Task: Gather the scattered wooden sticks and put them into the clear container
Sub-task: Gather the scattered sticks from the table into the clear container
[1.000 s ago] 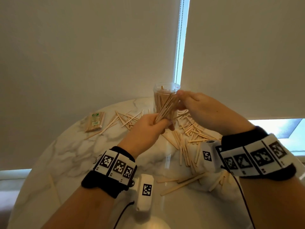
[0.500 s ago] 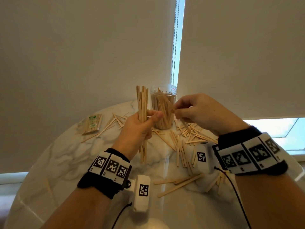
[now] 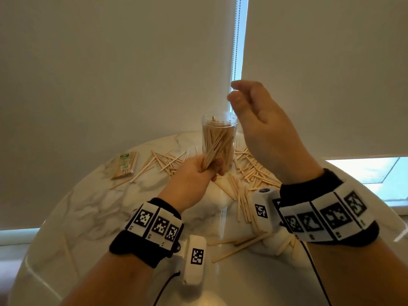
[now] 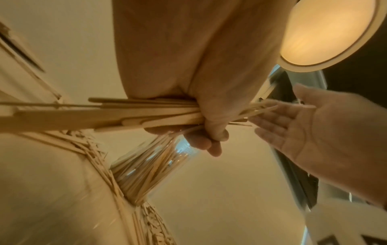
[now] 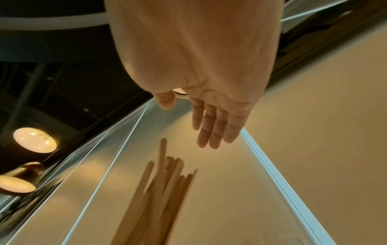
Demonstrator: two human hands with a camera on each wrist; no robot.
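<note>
Right hand (image 3: pixel 262 120) risen, fingers loose | left hand (image 3: pixel 194 173) grip clamped on sticks (image 3: pixel 217 147) tilted before container (image 3: pixel 219 138)

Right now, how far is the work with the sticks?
The container already holds many sticks. The left hand grips a bundle; the right hand is raised, open and holding nothing. Many loose sticks lie on the table.

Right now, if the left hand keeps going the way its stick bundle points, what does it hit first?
Probably the clear container. The left hand grips a bundle of sticks angled up toward it, tips overlapping its wall in the head view. Depth is unclear, so contact isn't certain.
</note>
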